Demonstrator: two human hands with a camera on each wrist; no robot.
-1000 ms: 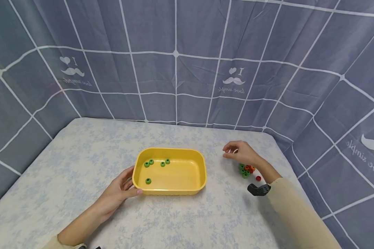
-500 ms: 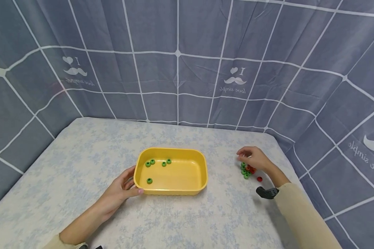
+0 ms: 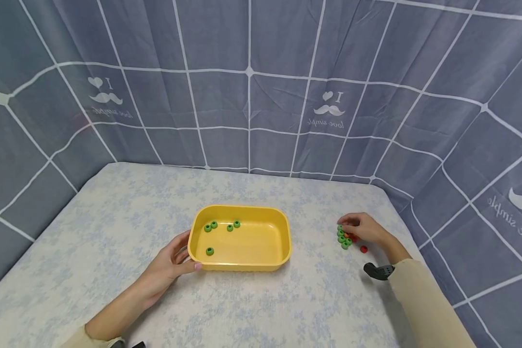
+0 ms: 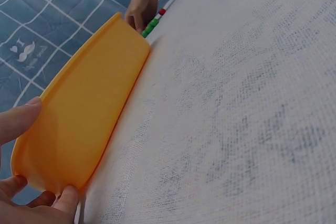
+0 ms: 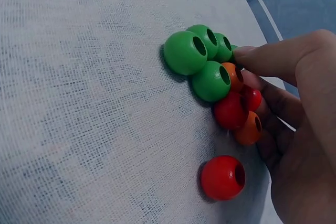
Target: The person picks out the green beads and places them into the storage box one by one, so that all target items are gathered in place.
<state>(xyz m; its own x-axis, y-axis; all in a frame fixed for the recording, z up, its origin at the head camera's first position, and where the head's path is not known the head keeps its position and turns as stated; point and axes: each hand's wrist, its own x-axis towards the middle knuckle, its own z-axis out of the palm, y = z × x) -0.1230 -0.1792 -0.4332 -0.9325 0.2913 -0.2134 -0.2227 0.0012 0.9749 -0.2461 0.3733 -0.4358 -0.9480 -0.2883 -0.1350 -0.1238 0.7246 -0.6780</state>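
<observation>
A shallow yellow plastic tray [image 3: 248, 244] rests on the table with several green beads [image 3: 210, 251] inside. My left hand [image 3: 167, 263] grips its left end, thumb on the rim and fingers against the wall, as the left wrist view also shows on the tray's side [image 4: 89, 108]. At the right, my right hand [image 3: 365, 228] is down at a small pile of round beads with holes. There its thumb and fingers pinch a green bead [image 5: 234, 51] at the pile's far end, mostly hidden by the thumb. Green beads [image 5: 185, 53], red beads [image 5: 230, 111] and orange beads [image 5: 249, 129] lie close beside the fingers.
One red bead [image 5: 222, 177] lies apart from the pile, nearer the person. A white cloth with pale blue flowers [image 3: 252, 309] covers the table. Blue-grey curtains [image 3: 217, 101] with white grid lines stand at the back and both sides.
My right hand has moved right and down from beside the pile to the green beads, its fingers closing on one. The left hand keeps its grip on the tray.
</observation>
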